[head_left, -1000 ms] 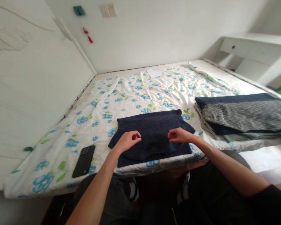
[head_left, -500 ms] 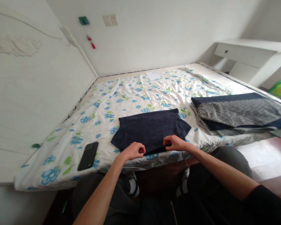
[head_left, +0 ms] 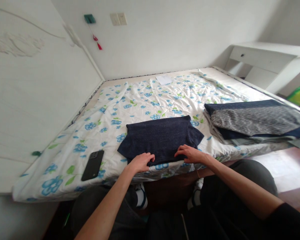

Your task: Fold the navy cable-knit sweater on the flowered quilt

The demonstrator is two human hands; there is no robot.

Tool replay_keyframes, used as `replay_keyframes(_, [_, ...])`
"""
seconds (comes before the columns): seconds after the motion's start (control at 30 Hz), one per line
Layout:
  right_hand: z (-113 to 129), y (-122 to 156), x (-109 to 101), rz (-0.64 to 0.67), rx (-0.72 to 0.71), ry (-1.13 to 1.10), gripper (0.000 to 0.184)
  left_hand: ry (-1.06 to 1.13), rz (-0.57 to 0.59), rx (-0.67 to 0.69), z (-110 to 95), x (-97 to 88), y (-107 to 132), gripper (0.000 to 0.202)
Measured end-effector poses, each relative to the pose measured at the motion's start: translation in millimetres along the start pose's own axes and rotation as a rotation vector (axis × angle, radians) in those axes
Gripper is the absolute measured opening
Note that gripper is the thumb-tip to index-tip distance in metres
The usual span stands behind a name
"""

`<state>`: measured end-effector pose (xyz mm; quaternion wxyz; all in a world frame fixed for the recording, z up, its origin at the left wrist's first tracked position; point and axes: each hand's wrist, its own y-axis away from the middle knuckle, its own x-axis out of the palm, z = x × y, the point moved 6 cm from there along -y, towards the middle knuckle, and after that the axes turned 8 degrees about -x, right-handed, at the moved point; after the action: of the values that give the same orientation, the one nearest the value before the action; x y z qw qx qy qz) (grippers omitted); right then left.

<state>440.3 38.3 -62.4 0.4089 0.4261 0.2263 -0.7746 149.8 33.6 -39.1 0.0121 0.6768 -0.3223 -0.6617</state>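
Note:
A dark navy shirt (head_left: 157, 136) lies folded on the bed's front part, its short sleeves sticking out at both sides. My left hand (head_left: 140, 162) rests on its near edge, left of the middle, fingers bent loosely on the cloth with the thumb apart. On the right part of that same edge lies my right hand (head_left: 190, 154), its fingers reaching forward onto the fabric and slightly spread. Both hands touch the shirt from above; neither appears to grip it. The fingertips are partly hard to make out against the dark cloth.
A pile of folded clothes (head_left: 255, 118), grey and navy, lies at the bed's right. A black phone (head_left: 92, 165) is to the left on the flowered sheet (head_left: 132, 106). Farther back are a white paper (head_left: 164, 79) and a white desk (head_left: 262, 60). My knees flank the bed edge.
My curled fingers have loosened and flattened onto the shirt's near edge, which now lies lower. The shirt stays in place.

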Motion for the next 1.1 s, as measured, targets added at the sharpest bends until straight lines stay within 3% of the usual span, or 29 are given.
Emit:
replay_keyframes(0.2, [7.4,-7.6,3.4,-0.022,0.002,0.106,0.056,0.010,-0.016,0.013,-8.6,-2.0,-9.6,0.032])
replay_keyframes(0.47, [8.9,-21.7,2.4,0.061,0.055,0.119,0.040,0.039,0.143,0.006,-10.5,-0.2,-26.0,0.018])
replay_keyframes(0.57, [1.6,-29.0,0.6,0.084,0.073,0.030,0.029,0.175,0.258,0.019,-3.4,0.5,-37.0,0.027])
replay_keyframes(0.7, [-5.7,-41.2,-1.3,0.103,0.231,-0.024,0.019,0.424,0.406,0.037,24.0,-5.0,-62.3,0.039])
replay_keyframes(0.8, [-2.9,-49.1,-1.9,0.136,0.331,0.001,0.017,0.431,0.273,0.038,55.7,-24.4,-93.1,0.032])
replay_keyframes(0.9, [1.1,-54.1,-2.1,0.194,0.375,0.008,0.018,0.314,0.006,0.004,90.8,-52.8,-125.4,0.036])
replay_keyframes(1.0, [0.6,-56.9,-2.9,0.229,0.403,-0.001,0.019,0.195,-0.224,-0.090,129.7,-76.6,-148.5,0.066])
replay_keyframes(1.1, [-1.5,-60.1,-1.7,0.252,0.406,-0.029,0.017,0.160,-0.232,-0.235,174.4,-80.0,-161.2,0.096])
